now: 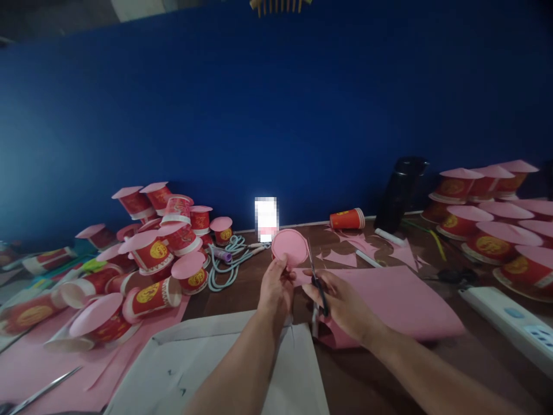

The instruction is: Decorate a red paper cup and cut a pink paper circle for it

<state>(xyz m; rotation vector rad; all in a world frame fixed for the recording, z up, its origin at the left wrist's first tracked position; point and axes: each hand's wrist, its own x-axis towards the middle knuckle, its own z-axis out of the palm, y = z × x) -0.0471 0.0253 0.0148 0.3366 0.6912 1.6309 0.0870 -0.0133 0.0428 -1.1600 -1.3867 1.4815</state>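
In the middle of the head view, my left hand (276,282) pinches a round pink paper disc (290,245) between thumb and fingers, its flat face towards me. A darker line runs round the disc's edge; whether anything sits behind it is hidden. My right hand (334,300) is closed round the dark handles of a pair of scissors (318,285). The blades point up, close to the disc's right edge. Beneath and beside my right hand lies a large sheet of pink paper (397,300).
Red paper cups with pink tops (155,251) crowd the left; more cups (488,242) stand at right. Pink scraps (341,258), a fallen cup stack (347,219), a black bottle (398,193), a coiled cable (228,268), a power strip (514,323) and white board (207,369) surround my hands.
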